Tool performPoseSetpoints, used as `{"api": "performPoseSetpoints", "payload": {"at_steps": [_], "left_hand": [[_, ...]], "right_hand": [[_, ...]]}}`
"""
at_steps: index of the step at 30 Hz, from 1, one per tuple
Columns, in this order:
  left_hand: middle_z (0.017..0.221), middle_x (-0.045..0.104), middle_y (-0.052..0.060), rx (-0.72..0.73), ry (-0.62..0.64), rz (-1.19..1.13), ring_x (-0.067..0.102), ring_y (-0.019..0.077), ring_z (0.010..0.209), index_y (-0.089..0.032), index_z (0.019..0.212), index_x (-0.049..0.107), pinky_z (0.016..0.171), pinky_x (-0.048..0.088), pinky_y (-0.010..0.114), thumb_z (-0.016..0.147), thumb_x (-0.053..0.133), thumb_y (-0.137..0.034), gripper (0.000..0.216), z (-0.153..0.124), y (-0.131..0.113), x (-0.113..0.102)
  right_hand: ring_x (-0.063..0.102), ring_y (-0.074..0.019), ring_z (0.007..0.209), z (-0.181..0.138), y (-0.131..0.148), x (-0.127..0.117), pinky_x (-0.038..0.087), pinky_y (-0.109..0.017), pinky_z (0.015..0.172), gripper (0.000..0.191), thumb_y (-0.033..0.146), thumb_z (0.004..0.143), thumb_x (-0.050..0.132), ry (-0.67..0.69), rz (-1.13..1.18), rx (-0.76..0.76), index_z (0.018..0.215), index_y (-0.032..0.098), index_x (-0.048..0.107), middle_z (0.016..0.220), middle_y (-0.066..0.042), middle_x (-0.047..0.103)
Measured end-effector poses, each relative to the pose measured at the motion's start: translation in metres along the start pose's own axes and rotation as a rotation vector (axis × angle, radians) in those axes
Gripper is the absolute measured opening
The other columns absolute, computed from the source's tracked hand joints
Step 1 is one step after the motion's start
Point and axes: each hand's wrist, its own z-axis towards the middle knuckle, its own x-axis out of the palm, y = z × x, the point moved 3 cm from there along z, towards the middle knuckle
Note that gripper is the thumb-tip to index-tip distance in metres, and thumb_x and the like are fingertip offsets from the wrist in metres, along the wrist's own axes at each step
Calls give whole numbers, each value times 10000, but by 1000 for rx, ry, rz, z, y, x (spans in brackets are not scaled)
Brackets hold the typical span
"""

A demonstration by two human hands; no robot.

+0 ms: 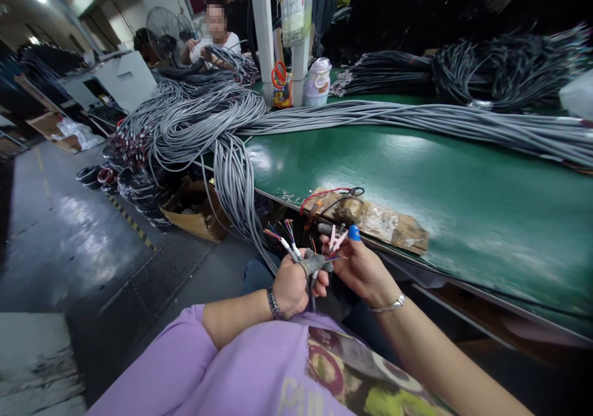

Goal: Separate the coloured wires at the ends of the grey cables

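Observation:
My left hand (295, 283) is closed around several grey cables (287, 249) in front of my body. Their stripped ends fan out into thin coloured wires (290, 227), and grey coverings wrap some of my fingers. Close beside it, just off the table edge, my right hand (364, 267) pinches a small pink clip (336, 240) shaped like a clothes peg. Blue tape (354, 232) is wound around my right thumb tip. Loose wire ends show between the two hands; whether the right fingers touch them is hard to tell.
A taped wooden block (393, 225) with red and black leads lies along the green table's (417, 169) edge. Long grey cable bundles (213, 119) cross the table and hang down at left, above a cardboard box (194, 212). A co-worker (217, 39) handles cables behind.

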Motion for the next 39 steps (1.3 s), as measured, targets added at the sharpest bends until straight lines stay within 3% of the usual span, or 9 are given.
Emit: {"api": "performPoseSetpoints", "payload": {"at_steps": [13,18,21,26,31,39], "left_hand": [[464,560,-13,-18,-10,56,461,78,308,-153,663,516,313,255,184,622,726,-475,386,3,7,-2],[481,576,-11,23,11,114,481,83,318,-163,658,495,308,256,180,644,723,-507,413,-1,9,-9],[497,582,-12,60,32,162,490,79,329,-163,656,491,316,273,175,681,696,-527,419,-4,13,-15],[540,605,-11,73,111,315,540,88,389,-157,721,530,376,366,173,694,697,-536,415,-6,16,-19],[502,589,-4,-79,236,406,533,101,369,-148,680,541,372,379,186,586,765,-554,473,-7,14,-14],[511,597,-2,-12,92,225,527,95,362,-142,679,551,348,347,180,653,731,-528,427,-4,15,-18]], "right_hand": [[558,-128,556,5,-4,-1,495,-254,549,396,591,660,743,-14,83,2,760,210,700,709,-13,686],[567,-150,616,-16,-3,-4,495,-287,587,560,729,631,660,105,-108,72,806,198,697,787,-49,670],[541,-149,607,-32,-6,-5,470,-291,599,515,670,623,718,169,-297,43,810,192,678,690,-20,610],[476,-121,543,-47,-7,-4,407,-267,554,343,508,701,746,15,-589,-105,717,190,619,586,13,560],[511,-134,550,-47,-2,3,422,-271,554,341,496,664,772,49,-679,-112,698,179,652,609,-13,619],[456,-113,478,-45,-6,3,372,-256,467,351,479,601,817,-74,-572,-114,594,184,627,507,8,551]]}}
